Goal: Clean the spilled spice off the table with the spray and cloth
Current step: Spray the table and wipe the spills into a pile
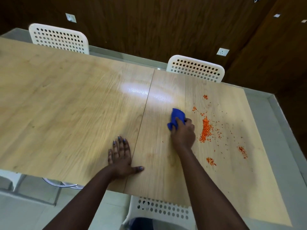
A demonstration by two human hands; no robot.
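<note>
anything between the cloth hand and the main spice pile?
No. Head view shows bare table between the right hand, gripping the cloth, and the spice pile.

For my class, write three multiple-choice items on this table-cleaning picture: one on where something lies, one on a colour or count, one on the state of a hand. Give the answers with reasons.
1. Where does the spilled orange spice lie relative to the right hand?
A. To its right
B. To its left
C. Under the left hand

2. What colour is the crumpled cloth?
A. White
B. Blue
C. Green

3. How does the left hand lie on the light wooden table?
A. Curled in a fist
B. Gripping a spray bottle
C. Flat, fingers spread

Answers:
1 A: the main orange heap and its scattered patches sit right of the right hand.
2 B: the cloth gripped by the right hand is bright blue.
3 C: the palm rests on the tabletop with straight fingers, holding nothing.
</note>
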